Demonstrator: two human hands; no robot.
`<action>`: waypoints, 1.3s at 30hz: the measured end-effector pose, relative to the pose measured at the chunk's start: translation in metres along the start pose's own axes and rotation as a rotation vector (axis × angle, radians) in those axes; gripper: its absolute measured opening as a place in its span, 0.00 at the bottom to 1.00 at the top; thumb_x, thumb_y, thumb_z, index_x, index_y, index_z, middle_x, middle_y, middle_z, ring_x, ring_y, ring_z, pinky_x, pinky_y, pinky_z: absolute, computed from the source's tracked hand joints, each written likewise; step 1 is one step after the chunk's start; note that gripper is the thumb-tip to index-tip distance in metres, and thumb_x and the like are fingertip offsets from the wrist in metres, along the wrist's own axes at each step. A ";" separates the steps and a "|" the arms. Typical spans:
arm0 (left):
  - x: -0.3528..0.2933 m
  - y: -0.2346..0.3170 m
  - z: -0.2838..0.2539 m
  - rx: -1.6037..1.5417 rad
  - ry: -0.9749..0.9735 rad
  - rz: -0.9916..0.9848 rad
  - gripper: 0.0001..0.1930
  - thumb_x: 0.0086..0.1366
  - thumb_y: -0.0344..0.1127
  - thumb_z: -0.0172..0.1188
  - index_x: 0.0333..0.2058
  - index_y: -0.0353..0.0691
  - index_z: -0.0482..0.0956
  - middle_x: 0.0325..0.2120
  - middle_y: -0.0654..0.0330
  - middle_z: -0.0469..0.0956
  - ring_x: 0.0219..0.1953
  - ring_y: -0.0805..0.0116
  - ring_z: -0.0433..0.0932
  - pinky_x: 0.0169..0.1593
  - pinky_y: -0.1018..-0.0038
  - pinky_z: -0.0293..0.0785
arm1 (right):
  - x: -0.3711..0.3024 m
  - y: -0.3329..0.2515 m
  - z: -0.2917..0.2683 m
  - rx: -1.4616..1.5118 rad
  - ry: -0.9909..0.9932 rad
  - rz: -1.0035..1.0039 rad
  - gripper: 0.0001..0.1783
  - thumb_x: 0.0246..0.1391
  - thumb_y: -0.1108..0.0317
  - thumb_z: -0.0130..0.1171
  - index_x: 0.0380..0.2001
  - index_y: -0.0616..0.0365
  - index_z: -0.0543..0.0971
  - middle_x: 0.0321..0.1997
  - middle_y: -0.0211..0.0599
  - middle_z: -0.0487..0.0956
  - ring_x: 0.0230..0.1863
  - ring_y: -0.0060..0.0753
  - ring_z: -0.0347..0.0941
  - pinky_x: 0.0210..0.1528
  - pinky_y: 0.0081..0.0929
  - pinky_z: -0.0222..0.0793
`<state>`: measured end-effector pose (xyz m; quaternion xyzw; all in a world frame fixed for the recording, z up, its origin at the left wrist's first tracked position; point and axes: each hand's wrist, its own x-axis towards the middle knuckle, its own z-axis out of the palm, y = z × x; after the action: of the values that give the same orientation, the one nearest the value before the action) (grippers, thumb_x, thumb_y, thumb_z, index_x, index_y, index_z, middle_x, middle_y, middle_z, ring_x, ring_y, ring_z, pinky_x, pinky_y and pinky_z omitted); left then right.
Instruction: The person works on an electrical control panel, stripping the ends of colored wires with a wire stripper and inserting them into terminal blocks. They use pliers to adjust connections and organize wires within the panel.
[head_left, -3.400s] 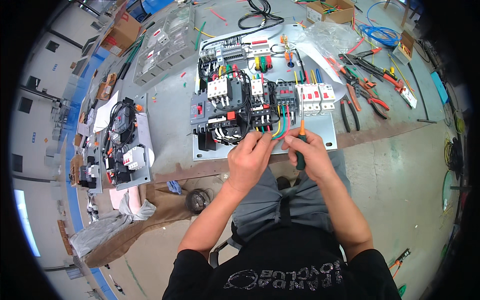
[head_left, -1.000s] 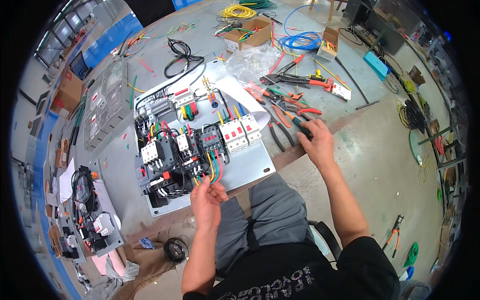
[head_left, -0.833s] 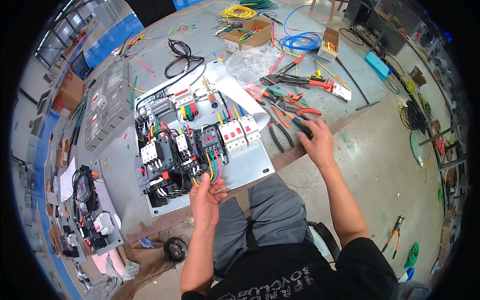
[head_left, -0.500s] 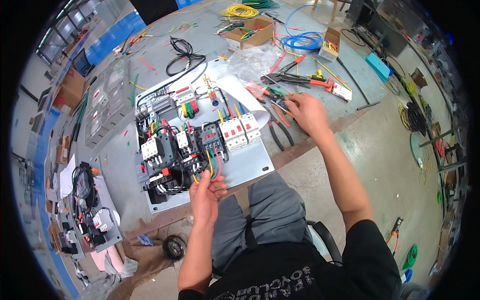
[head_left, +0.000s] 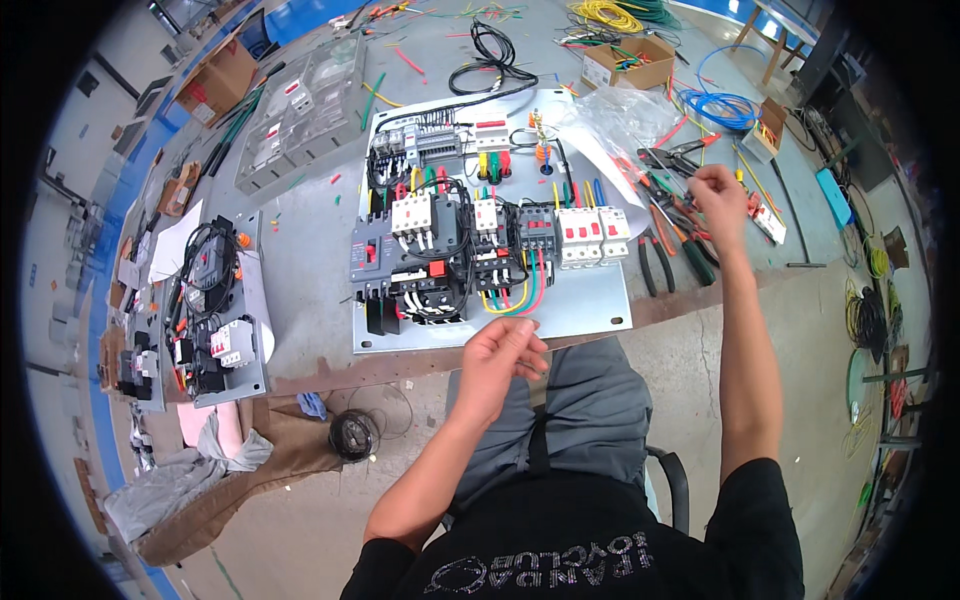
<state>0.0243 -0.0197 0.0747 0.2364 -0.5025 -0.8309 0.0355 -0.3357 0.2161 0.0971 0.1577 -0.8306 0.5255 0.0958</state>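
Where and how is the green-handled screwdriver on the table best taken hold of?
Take the screwdriver by its thick green handle, probably from the near right: that is its near end, and black-handled pliers lie on its left.

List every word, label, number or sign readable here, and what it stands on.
Black shirt: silvery lettering across the front; wording not copied here.
White breakers: any markings too small to read.
Cardboard box at upper left: any markings too small to read.
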 end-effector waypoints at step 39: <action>-0.003 0.066 0.041 0.768 0.193 0.821 0.11 0.70 0.27 0.67 0.49 0.33 0.85 0.41 0.53 0.87 0.39 0.67 0.87 0.43 0.71 0.83 | -0.145 -0.131 0.072 0.118 -0.370 -0.292 0.10 0.57 0.72 0.71 0.43 0.60 0.87 0.38 0.40 0.83 0.38 0.40 0.82 0.42 0.34 0.77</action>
<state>-0.0024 -0.0174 0.1474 0.0924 -0.8137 -0.4811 0.3128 -0.1528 0.1218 0.1296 0.3748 -0.7704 0.5158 0.0077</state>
